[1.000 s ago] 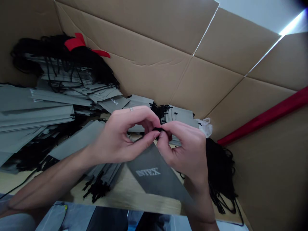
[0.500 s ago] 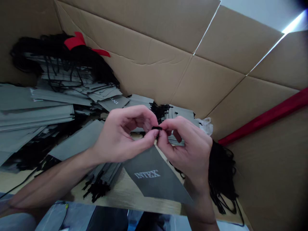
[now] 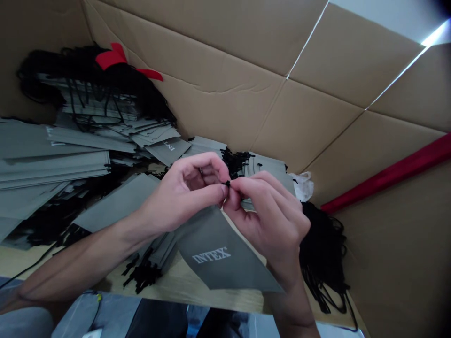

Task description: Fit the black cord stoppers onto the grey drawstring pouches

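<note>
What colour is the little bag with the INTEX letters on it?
The bag is grey with white letters, seen best in the head view.

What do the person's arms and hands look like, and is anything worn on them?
Both forearms are bare, with no sleeves in view. The left hand and right hand wear no gloves. No watch or band shows at either wrist.

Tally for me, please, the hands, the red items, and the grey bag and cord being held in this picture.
Hands: 2, left hand and right hand
Red items: 2, red cloth and red strip
Held grey INTEX bag: 1
Black cord pinched by both hands: 1
Total: 6
</note>
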`<state>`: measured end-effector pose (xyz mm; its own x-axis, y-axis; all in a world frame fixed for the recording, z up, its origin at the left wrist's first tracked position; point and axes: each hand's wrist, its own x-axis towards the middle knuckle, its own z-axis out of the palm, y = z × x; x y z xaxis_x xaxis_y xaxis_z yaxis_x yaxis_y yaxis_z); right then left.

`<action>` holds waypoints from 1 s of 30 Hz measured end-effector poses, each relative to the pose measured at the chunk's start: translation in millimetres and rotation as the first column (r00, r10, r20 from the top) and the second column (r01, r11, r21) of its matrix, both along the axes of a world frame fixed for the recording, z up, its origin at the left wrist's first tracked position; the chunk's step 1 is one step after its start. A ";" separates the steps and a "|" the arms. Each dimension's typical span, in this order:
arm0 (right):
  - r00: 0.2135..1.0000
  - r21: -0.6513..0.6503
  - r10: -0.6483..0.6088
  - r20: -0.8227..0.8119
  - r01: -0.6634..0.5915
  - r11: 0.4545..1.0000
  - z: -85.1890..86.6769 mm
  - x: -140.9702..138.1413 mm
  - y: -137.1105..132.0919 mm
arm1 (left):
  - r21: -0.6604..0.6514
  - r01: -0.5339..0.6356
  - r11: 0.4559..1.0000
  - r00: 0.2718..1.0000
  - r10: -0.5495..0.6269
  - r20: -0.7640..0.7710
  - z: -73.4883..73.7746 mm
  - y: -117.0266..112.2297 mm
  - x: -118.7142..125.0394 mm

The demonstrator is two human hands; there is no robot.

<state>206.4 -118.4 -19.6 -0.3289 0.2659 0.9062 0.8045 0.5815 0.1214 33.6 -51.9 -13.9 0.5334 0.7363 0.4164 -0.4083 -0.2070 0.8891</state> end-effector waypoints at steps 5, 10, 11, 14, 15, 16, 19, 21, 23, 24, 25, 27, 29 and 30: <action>1.000 -0.035 0.001 -0.027 -0.002 0.999 -5.5 -1.8 -2.1 | 0.031 -0.015 0.999 0.999 0.014 0.034 -2.7 -3.1 2.9; 1.000 -0.022 0.001 -0.031 -0.002 1.000 -9.8 -4.9 0.8 | -0.008 -0.048 0.999 0.998 0.048 0.030 -1.5 -4.5 5.5; 1.000 -0.024 0.004 -0.025 -0.005 1.000 -9.7 -5.2 1.4 | -0.016 -0.043 0.999 0.999 0.043 0.027 -0.7 -4.3 5.7; 1.000 -0.009 0.015 0.006 -0.015 1.000 -8.5 -6.2 3.7 | -0.041 -0.021 0.999 1.000 0.021 0.019 1.2 -3.1 5.7; 1.000 0.000 0.017 0.014 -0.017 1.000 -7.8 -6.6 4.5 | -0.044 -0.010 0.999 1.000 0.011 0.021 1.6 -2.3 5.1; 1.000 0.011 0.017 0.014 -0.017 1.000 -6.7 -6.9 5.1 | -0.047 0.000 0.999 1.000 0.001 0.022 1.9 -1.3 4.2; 0.998 0.034 -0.001 -0.062 0.004 0.999 -1.6 -5.2 4.1 | -0.029 0.042 0.999 0.999 -0.042 -0.007 2.9 3.4 -1.8; 0.987 -0.007 0.005 -0.160 -0.007 1.000 3.3 -0.5 0.7 | 0.027 0.061 0.998 0.997 -0.060 -0.058 4.2 7.4 -7.2; 0.970 -0.110 0.029 -0.241 -0.057 0.992 8.2 6.7 -4.0 | 0.107 0.053 0.993 0.993 -0.040 -0.113 5.9 10.8 -11.9; 0.966 -0.167 0.037 -0.254 -0.082 0.983 10.3 10.5 -6.1 | 0.145 0.039 0.989 0.990 -0.019 -0.136 6.9 11.8 -13.5; 0.970 -0.213 0.041 -0.240 -0.094 0.972 12.1 14.1 -7.7 | 0.177 0.023 0.984 0.988 0.005 -0.156 7.8 12.2 -14.5; 0.991 -0.268 0.042 -0.128 -0.075 0.960 14.5 19.4 -8.8 | 0.225 -0.027 0.974 0.983 0.066 -0.169 9.1 11.5 -14.8; 0.999 -0.266 0.028 0.041 -0.016 0.964 15.2 21.2 -7.0 | 0.259 -0.076 0.963 0.979 0.121 -0.162 9.8 9.2 -14.0; 0.993 -0.252 0.011 0.116 0.019 0.968 14.9 21.0 -5.2 | 0.271 -0.096 0.958 0.977 0.143 -0.158 9.9 7.9 -13.6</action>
<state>227.4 -123.6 -4.8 -0.4258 0.4825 0.7655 0.7960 0.6020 0.0633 20.0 -44.0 -3.9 0.5298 0.6775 0.5103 -0.2098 -0.4783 0.8528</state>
